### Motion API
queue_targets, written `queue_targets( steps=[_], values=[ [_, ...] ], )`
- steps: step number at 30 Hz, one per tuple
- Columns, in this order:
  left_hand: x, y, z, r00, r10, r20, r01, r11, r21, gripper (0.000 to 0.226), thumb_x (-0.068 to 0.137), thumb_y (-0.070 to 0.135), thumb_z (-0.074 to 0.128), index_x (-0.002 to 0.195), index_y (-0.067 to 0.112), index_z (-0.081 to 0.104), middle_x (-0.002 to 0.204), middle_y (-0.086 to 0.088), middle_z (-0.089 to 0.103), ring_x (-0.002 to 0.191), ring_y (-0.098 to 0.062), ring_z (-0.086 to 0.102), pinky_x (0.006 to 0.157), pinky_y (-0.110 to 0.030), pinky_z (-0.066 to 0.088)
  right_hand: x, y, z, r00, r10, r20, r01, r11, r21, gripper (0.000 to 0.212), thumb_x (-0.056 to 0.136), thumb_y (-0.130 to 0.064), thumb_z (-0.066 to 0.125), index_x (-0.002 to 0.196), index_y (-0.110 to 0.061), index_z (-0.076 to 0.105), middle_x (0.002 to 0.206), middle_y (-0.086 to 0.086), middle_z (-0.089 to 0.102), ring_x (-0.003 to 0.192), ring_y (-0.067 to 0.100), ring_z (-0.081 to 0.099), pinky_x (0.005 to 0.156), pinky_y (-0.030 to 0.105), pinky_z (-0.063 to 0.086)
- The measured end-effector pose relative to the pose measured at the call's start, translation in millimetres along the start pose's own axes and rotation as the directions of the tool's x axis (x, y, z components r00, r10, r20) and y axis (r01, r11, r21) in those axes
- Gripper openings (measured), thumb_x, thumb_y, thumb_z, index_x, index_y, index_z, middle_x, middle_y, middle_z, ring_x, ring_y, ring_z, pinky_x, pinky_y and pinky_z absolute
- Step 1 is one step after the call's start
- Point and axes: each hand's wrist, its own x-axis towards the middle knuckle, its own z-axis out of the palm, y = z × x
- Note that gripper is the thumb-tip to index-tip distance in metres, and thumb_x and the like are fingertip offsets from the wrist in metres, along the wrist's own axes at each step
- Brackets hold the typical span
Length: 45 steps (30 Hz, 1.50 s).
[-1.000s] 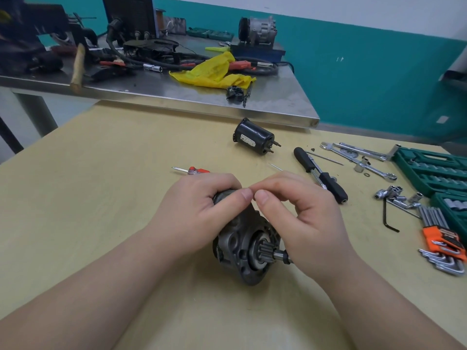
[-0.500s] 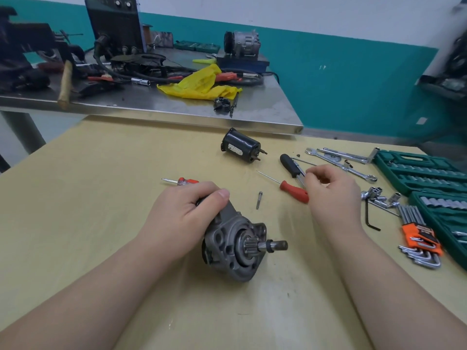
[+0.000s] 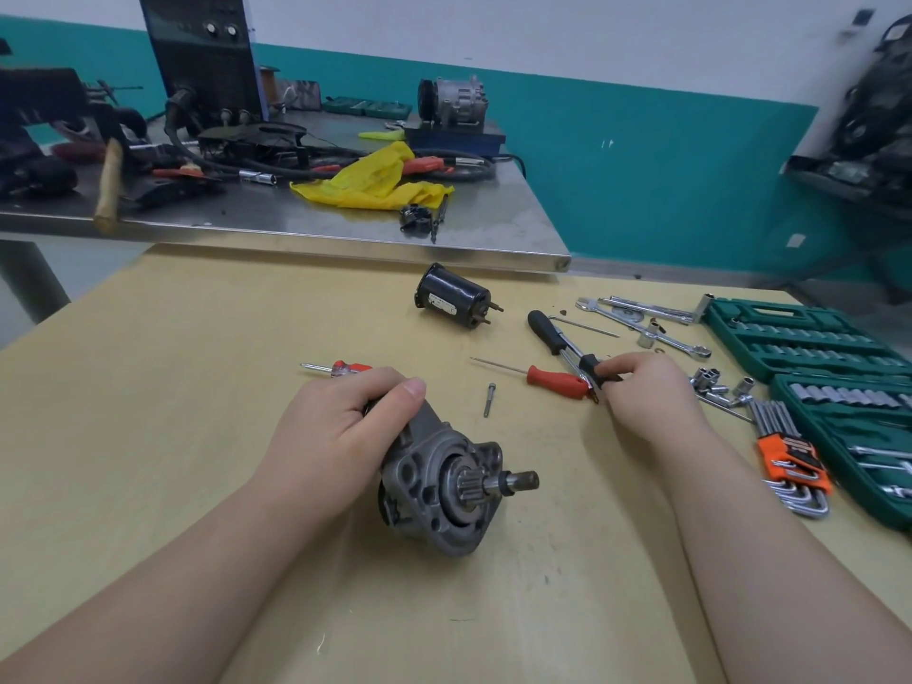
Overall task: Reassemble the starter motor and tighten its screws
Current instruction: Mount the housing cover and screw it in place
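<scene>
The grey starter motor (image 3: 446, 491) lies on the wooden table (image 3: 172, 387), its pinion shaft pointing right toward me. My left hand (image 3: 340, 427) grips its rear body from above. My right hand (image 3: 641, 387) is to the right and pinches the black handle of a ratchet driver (image 3: 594, 367) lying beside a red-handled screwdriver (image 3: 555, 378). A loose long screw (image 3: 489, 399) rests on the table between my hands. A black cylindrical solenoid (image 3: 451, 296) lies farther back.
A small red screwdriver (image 3: 340, 368) peeks out behind my left hand. Wrenches (image 3: 646, 320), loose sockets (image 3: 710, 382), an orange hex key set (image 3: 792, 461) and green socket cases (image 3: 809, 338) fill the right side. A cluttered steel bench (image 3: 296, 224) stands behind.
My right hand left the top of the motor, moved right past the red screwdriver and now pinches the black driver handle. The long screw now lies uncovered on the table. My left hand stays on the motor.
</scene>
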Motion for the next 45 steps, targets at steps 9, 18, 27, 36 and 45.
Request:
queue_targets(
  steps=[9, 18, 27, 36, 45],
  values=[
    [-0.2, 1.9, 0.9, 1.0, -0.013, -0.002, 0.013, 1.0, 0.007, 0.043, 0.095, 0.059, 0.049, 0.064, 0.029, 0.047, 0.06, 0.009, 0.037, 0.062, -0.012, 0.038, 0.062, -0.039, 0.031, -8.1, -7.6, 16.5, 0.99, -0.14, -0.01, 0.132, 0.949, -0.287, 0.022, 0.092, -0.059, 0.068, 0.102, -0.042, 0.079, 0.111, -0.007, 0.064, 0.112, 0.028, 0.057, 0.093, 0.046, 0.054],
    [0.1, 1.3, 2.5, 1.0, -0.022, -0.011, 0.022, 1.0, -0.007, 0.043, 0.095, 0.057, 0.05, 0.062, 0.03, 0.049, 0.059, 0.01, 0.039, 0.062, -0.011, 0.04, 0.063, -0.039, 0.033, -6.6, -10.5, 19.4, 0.994, -0.082, -0.07, 0.069, 0.982, -0.178, 0.022, 0.095, -0.049, 0.064, 0.088, -0.035, 0.08, 0.101, -0.005, 0.072, 0.101, 0.028, 0.063, 0.089, 0.045, 0.057],
    [0.3, 1.9, 1.6, 1.0, -0.007, -0.008, 0.007, 1.0, -0.001, 0.042, 0.096, 0.055, 0.05, 0.064, 0.028, 0.051, 0.06, 0.009, 0.042, 0.063, -0.011, 0.041, 0.064, -0.041, 0.035, -8.5, -11.7, 6.1, 0.986, 0.033, -0.162, -0.001, 0.981, 0.193, 0.036, 0.088, -0.014, 0.06, 0.11, -0.041, 0.071, 0.1, -0.006, 0.072, 0.08, 0.015, 0.064, 0.064, 0.026, 0.046],
    [1.4, 1.8, -2.6, 0.999, 0.002, 0.042, -0.003, 0.999, 0.04, 0.051, 0.096, 0.061, 0.044, 0.073, 0.016, 0.048, 0.066, 0.003, 0.042, 0.065, -0.015, 0.042, 0.065, -0.042, 0.034, -34.0, -33.9, -5.3, 0.994, 0.077, 0.08, -0.092, 0.175, 0.98, 0.022, 0.094, 0.001, 0.074, 0.113, -0.008, 0.072, 0.098, 0.013, 0.073, 0.068, 0.018, 0.067, 0.058, 0.024, 0.054],
    [1.0, 1.5, -4.1, 0.998, -0.025, 0.051, 0.024, 1.0, 0.011, 0.055, 0.097, 0.059, 0.041, 0.08, 0.009, 0.06, 0.079, -0.014, 0.053, 0.077, -0.033, 0.05, 0.067, -0.042, 0.037, -89.4, -68.0, -16.1, 0.958, -0.257, 0.124, -0.128, 0.002, 0.992, 0.034, 0.082, -0.007, 0.075, 0.114, -0.008, 0.067, 0.094, 0.018, 0.074, 0.067, 0.019, 0.065, 0.056, 0.025, 0.055]
  ],
)
